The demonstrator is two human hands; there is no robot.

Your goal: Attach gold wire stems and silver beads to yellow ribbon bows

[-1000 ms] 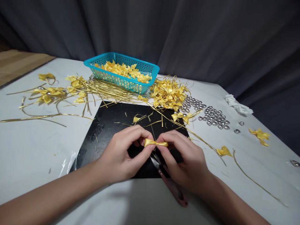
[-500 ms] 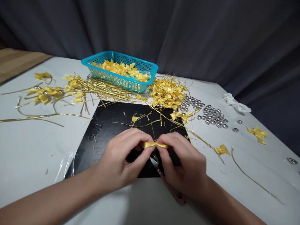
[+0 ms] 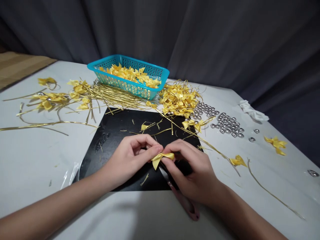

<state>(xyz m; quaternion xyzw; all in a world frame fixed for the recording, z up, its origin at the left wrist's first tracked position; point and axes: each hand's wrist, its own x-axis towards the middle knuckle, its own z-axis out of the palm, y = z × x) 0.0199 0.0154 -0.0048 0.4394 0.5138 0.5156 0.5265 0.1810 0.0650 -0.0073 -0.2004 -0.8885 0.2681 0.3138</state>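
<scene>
A small yellow ribbon bow [image 3: 160, 158] is pinched between my two hands above the black mat [image 3: 100, 166]. My left hand [image 3: 135, 153] grips its left side, thumb and fingers pressed together. On its right side, my right hand [image 3: 190, 163] holds it between thumb and forefinger. One pointed ribbon end hangs down toward me. Under my right hand lies a pair of scissors [image 3: 183, 201], its blades partly hidden by the hand and its pinkish handle toward me. Gold cord scraps [image 3: 144, 180] are scattered on the mat.
A blue basket [image 3: 130, 83] of yellow bows stands behind the mat. Gold cords [image 3: 115, 96] lie before it, with a heap of corded bows [image 3: 178, 100] to the right. Many silver beads [image 3: 230, 125] and a crumpled white cloth [image 3: 253, 110] lie on the right.
The bow has turned in my fingers, and a pointed ribbon end now hangs down. My left thumb has moved up across it. More of the scissors handle shows.
</scene>
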